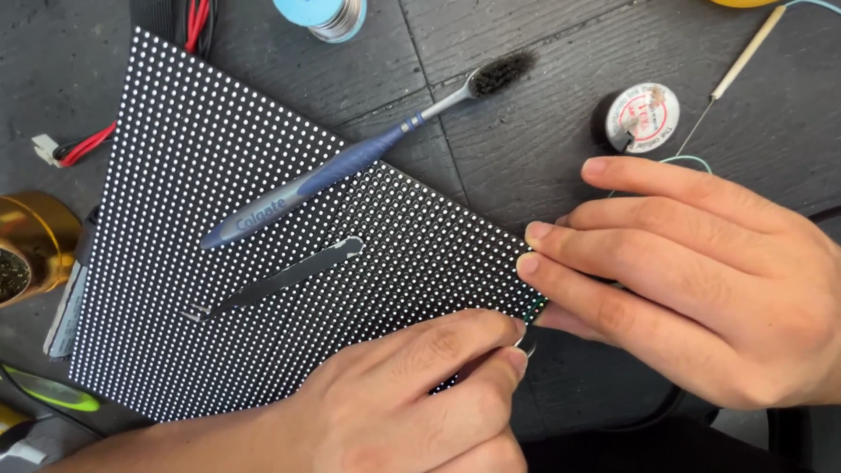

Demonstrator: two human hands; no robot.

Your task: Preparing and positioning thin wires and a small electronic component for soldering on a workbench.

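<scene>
A black LED matrix panel [263,254] dotted with white points lies tilted on the dark wooden surface [543,114]. The left hand [412,403], at the near edge, pinches a small metal tool [526,337] between thumb and forefinger, its tip at the panel's right corner. The right hand [701,271] comes in from the right, fingers stretched flat and pressing that same corner, gripping nothing I can make out. On the panel rest a blue toothbrush [350,166], bristles pointing far right, and flat metal tweezers [280,276] just nearer. A solder spool [644,118] sits beyond the right hand, another blue spool [324,13] at the far edge, and a brass tin [31,241] at the left.
</scene>
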